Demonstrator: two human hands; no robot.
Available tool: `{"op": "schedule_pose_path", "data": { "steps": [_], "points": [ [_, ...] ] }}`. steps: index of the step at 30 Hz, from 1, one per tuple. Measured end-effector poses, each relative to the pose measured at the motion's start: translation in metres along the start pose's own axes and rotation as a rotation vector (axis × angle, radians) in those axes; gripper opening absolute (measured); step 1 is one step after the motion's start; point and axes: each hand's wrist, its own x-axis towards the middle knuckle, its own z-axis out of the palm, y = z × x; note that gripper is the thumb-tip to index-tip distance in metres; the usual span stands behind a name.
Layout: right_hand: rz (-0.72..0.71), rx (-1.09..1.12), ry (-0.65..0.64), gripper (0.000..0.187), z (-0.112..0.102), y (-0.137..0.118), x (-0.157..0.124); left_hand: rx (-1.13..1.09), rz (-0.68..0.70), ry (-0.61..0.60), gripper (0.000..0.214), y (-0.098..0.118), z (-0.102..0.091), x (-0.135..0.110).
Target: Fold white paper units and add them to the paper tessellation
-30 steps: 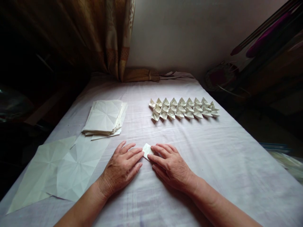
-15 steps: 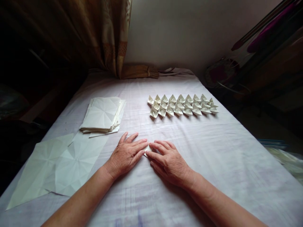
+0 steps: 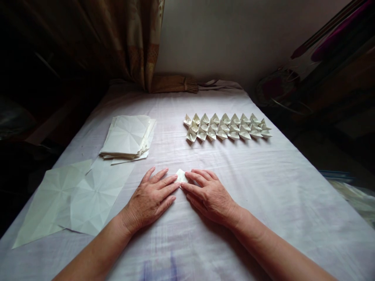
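A small folded piece of white paper (image 3: 181,175) lies flat on the cloth between my two hands. The fingertips of my left hand (image 3: 150,195) touch its left side, with the fingers stretched out and spread. From the right, my right hand (image 3: 209,193) rests its thumb and index fingertips on the paper's right edge, its fingers extended and lying low. Part of the paper is covered by the fingertips. Beyond my right hand, several folded paper boats (image 3: 224,128) stand in close rows.
Left of centre is a stack of creased white paper sheets (image 3: 125,134). Nearer on the left, loose creased sheets (image 3: 96,199) overlap. A pale cloth (image 3: 263,214) covers the bed-like surface. A brown curtain (image 3: 142,50) hangs at the back, with a wall (image 3: 216,39) behind.
My left hand has slid slightly left and down, uncovering more of the folded paper. My right hand has barely shifted. The view has tilted a little.
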Motion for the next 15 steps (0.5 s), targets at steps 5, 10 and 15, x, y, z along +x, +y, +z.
{"op": "schedule_pose_path", "data": {
  "steps": [5,10,15],
  "points": [
    [-0.002,0.048,0.08,0.023,0.0,0.004,0.001,-0.048,-0.025,0.081,0.031,0.001,-0.001,0.008],
    [0.012,0.078,0.095,0.022,0.003,0.007,-0.001,-0.014,-0.003,0.207,0.021,0.006,0.002,0.016],
    [0.025,0.088,0.102,0.025,0.006,0.007,0.0,0.05,0.037,0.262,0.015,0.007,0.005,0.027]
  ]
}}
